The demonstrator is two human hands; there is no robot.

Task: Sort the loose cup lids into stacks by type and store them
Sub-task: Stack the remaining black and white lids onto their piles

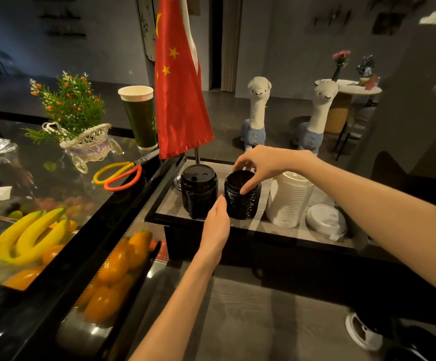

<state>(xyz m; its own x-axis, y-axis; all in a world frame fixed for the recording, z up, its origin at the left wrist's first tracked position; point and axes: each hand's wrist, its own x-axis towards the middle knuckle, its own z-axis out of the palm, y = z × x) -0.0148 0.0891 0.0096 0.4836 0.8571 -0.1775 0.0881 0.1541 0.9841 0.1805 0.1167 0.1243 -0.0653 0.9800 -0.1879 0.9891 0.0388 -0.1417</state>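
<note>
Black lid stack in hand: the middle stack (242, 198) stands on the grey wooden tray (276, 226), between a second black stack and a white one.
Right hand: the right hand (259, 165) reaches over the top — thumb and fingers curled round the stack's upper rim, clamped on it.
Left hand: the left hand (216, 221) lies with straight fingers against the stack's lower left side, steadying rather than gripping.
Other black stack: just to the left (198, 195), capped by a lid with sip holes, apart from the held one.
White stack: to the right (288, 201), tall and upright.
Left to do: one white lid (325, 225) lies loose on the tray beside the white stack — likely the last to be sorted.
Progress: judged nearly finished; three stacks are formed, storing seems under way.
Surroundings: red flag (179, 82), scissors (120, 174), and a paper cup (140, 117) stand beyond.
</note>
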